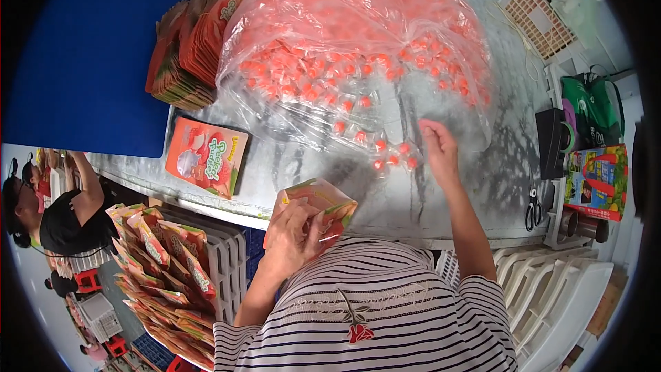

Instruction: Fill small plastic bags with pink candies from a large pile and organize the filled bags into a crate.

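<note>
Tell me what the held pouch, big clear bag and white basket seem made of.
Held pouch: probably plastic film, semi-gloss; creases catch light. Clear bag: thin, shiny plastic film; wrinkles glint, red pieces show through. White basket: likely moulded plastic, fairly matte; regular lattice openings.

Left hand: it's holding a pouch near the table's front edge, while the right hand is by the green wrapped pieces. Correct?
Not quite: the wrapped pieces by the right hand are orange-red, not green, as the head view shows. The left hand does hold a pouch near the front edge of the table.
</note>
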Action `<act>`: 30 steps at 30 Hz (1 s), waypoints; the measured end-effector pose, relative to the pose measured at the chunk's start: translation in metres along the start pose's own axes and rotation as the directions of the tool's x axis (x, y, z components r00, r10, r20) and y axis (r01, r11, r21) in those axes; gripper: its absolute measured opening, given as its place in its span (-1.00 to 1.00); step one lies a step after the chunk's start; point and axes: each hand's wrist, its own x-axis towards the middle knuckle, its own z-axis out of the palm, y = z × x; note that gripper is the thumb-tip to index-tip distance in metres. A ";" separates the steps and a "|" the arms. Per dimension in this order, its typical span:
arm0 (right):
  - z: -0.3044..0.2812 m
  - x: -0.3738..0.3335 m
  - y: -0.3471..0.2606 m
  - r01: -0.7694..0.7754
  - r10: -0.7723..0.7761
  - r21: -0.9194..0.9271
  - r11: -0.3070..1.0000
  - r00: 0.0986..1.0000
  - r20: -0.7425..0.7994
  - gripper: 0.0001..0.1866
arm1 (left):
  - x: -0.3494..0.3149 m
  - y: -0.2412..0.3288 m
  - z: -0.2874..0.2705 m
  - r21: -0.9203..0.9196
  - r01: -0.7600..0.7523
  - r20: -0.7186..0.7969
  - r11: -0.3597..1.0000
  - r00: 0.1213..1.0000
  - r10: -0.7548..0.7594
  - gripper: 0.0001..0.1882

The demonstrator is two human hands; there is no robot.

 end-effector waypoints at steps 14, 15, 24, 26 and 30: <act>0.068 -0.020 -0.025 0.675 -0.385 -0.374 0.636 0.698 0.604 -0.57 | -0.001 0.004 0.004 0.009 -0.003 0.032 1.000 0.999 0.002 -0.91; 0.065 -0.024 -0.023 0.759 -0.403 -0.404 0.510 0.626 0.667 -0.57 | -0.002 0.003 0.004 0.021 0.016 0.033 1.000 0.999 -0.017 -0.91; -0.013 -0.020 -0.004 0.244 -0.216 -0.243 0.939 0.967 0.135 -0.46 | 0.005 0.003 0.004 0.021 -0.017 0.038 1.000 0.999 0.016 -0.92; -0.010 -0.022 -0.011 0.281 -0.219 -0.347 0.895 0.954 0.207 -0.36 | 0.006 0.003 0.004 0.019 -0.025 0.043 1.000 0.999 0.024 -0.92; 0.019 -0.038 -0.024 0.451 -0.224 -0.536 0.714 0.872 0.435 -0.12 | 0.004 0.004 0.005 0.011 -0.016 0.049 1.000 0.999 0.016 -0.92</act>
